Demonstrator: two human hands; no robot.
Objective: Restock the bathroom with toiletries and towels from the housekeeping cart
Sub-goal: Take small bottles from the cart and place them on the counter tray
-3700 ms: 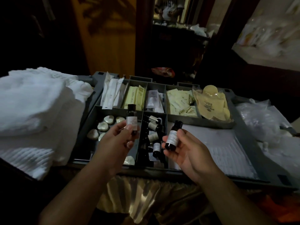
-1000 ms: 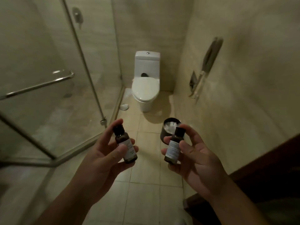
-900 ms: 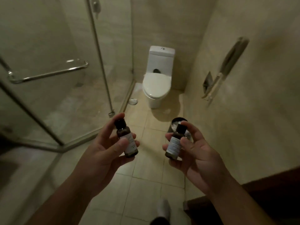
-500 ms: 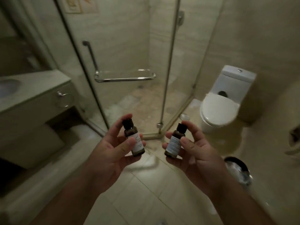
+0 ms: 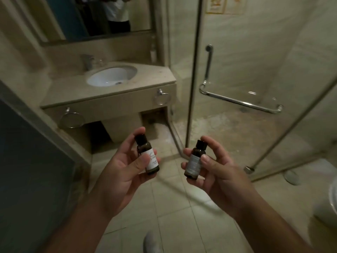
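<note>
My left hand (image 5: 124,172) holds a small dark toiletry bottle (image 5: 147,156) with a white label, thumb across its front. A second small dark bottle (image 5: 195,161) with a grey label sits in my right hand (image 5: 218,172), pinched between thumb and fingers. Both bottles stand upright with black caps, held at chest height above the tiled floor. The beige vanity counter (image 5: 149,75) with its white sink (image 5: 111,75) lies ahead to the left, beyond both hands.
A mirror (image 5: 94,17) hangs above the vanity, with a faucet (image 5: 87,61) behind the sink. Two towel rings (image 5: 162,97) hang on the counter front. The glass shower enclosure with a chrome handle (image 5: 238,101) stands at right. A toilet edge (image 5: 330,198) shows at far right. A dark door (image 5: 27,161) is at left.
I carried both bottles from the cart into the bathroom. The view has swung left from the toilet past the shower to the vanity. Both hands keep the same hold.
</note>
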